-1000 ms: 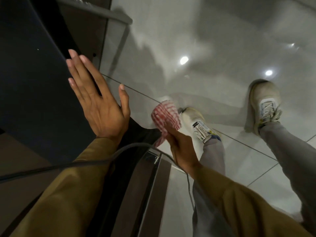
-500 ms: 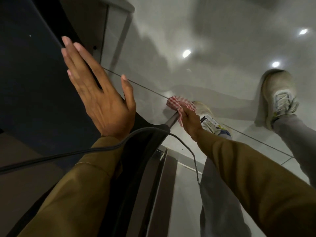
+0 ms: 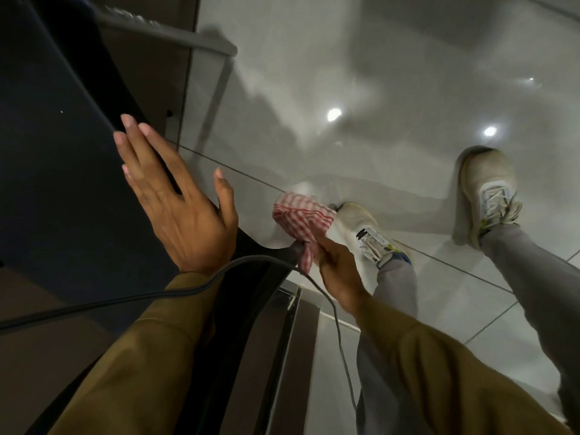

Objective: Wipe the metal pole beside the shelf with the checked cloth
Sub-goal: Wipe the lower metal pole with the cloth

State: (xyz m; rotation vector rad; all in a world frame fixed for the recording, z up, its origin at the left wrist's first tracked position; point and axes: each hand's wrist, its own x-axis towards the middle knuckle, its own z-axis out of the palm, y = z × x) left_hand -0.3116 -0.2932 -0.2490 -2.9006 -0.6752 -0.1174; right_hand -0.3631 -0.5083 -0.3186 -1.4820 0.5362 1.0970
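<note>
Pole [image 3: 293, 246] barely showing, dark stub low at centre, running down toward floor beside dark shelf panel [image 3: 62, 152]. Checked cloth [image 3: 301, 219], red and white, bunched over pole's far end. Right hand [image 3: 337, 270] clenched around cloth, gripping it against pole. Left hand [image 3: 179, 208] flat, fingers spread loose, palm pressed on shelf panel, grasping nothing. Black cable [image 3: 175, 293] crossing both olive sleeves. Two pale shoes [image 3: 486, 196] on glossy tiled floor [image 3: 345, 58].
</note>
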